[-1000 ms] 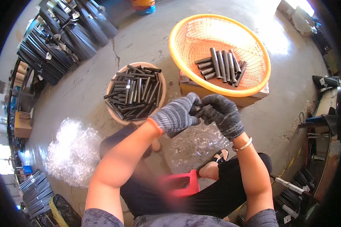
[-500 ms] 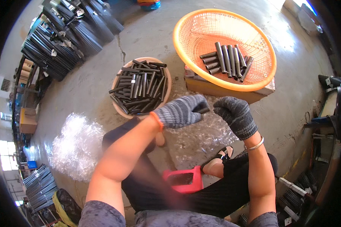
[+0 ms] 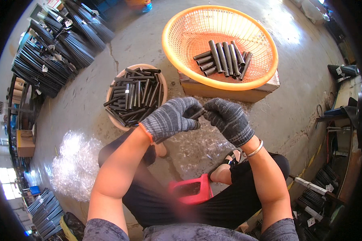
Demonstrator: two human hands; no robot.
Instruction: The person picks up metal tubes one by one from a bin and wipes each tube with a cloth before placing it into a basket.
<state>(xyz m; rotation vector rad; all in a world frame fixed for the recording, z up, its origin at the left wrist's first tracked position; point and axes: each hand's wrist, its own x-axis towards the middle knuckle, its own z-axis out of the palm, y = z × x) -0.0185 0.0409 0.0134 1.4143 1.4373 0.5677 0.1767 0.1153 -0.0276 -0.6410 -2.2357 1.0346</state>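
Left hand (image 3: 171, 117) clamped on a dark tube (image 3: 198, 114), right hand (image 3: 231, 121) curled at its tip, hold unclear, several tubes (image 3: 223, 60) in the far basket (image 3: 274, 56), left basin (image 3: 165, 90) heaped

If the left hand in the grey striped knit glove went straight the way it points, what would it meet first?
Probably the right hand, in a matching grey striped knit glove, just ahead of the left hand and its slim dark tube; depth is unclear, so they may already touch.
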